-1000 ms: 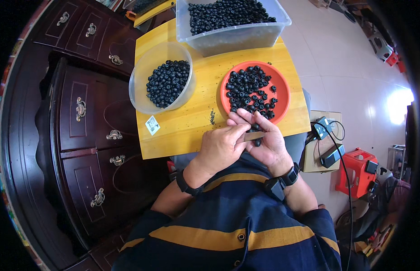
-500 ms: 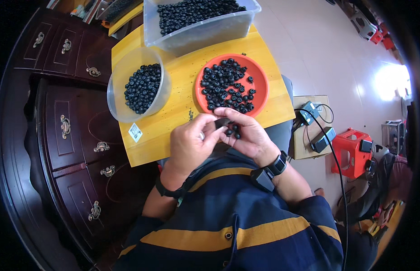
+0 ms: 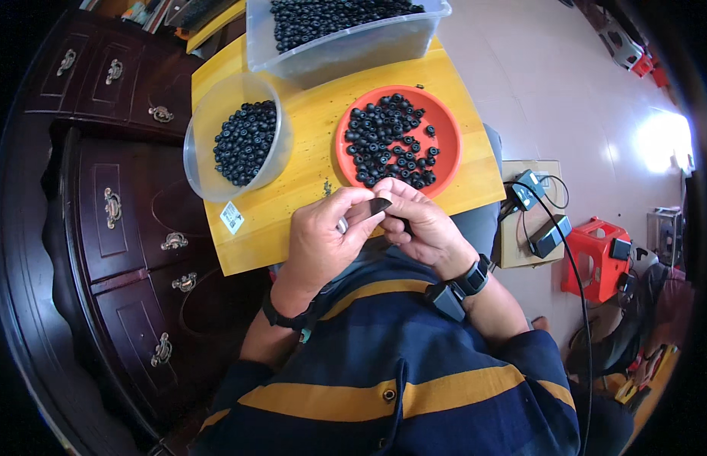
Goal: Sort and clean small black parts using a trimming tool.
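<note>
My left hand (image 3: 323, 235) pinches a small dark blade (image 3: 379, 205) between thumb and fingers, its tip pointing toward my right hand (image 3: 429, 232). The fingers of that right hand are curled round small black round parts (image 3: 406, 226), mostly hidden in the palm; its thumb and fingertip meet close to the blade. Both hands are close together at the near edge of the yellow tabletop (image 3: 308, 163). Just beyond them is an orange-red plate (image 3: 453, 144), with many black bead-like parts (image 3: 380, 129) heaped toward its left side.
A clear round tub (image 3: 192, 163) of similar parts stands at the left, and a large clear bin (image 3: 353, 57) of them at the back. Dark wooden drawers (image 3: 110, 251) flank the left. Off to the right are a cardboard box (image 3: 547, 251) with cabled devices and a red stool (image 3: 596, 258).
My right fingers have closed over the black parts that showed in the palm, and more of the blade shows now. The whole view has shifted slightly.
</note>
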### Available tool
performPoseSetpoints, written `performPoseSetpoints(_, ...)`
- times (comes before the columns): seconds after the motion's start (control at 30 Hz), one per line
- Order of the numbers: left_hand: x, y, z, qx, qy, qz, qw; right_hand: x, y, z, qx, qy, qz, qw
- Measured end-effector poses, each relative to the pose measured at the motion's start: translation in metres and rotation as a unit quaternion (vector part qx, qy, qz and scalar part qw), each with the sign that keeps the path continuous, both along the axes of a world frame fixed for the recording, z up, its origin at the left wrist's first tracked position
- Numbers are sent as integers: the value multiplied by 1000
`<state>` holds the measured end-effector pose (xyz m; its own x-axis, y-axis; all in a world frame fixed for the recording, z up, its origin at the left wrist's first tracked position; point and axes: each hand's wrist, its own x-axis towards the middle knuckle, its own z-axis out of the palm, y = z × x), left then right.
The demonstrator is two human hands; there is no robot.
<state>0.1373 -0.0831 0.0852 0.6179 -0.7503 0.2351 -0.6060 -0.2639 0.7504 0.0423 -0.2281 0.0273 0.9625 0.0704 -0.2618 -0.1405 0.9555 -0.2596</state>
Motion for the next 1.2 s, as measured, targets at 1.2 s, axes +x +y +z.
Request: performPoseSetpoints(1.2, 14, -2, -10, 40, -28, -13, 999, -1, 3, -3, 11, 35, -24, 999)
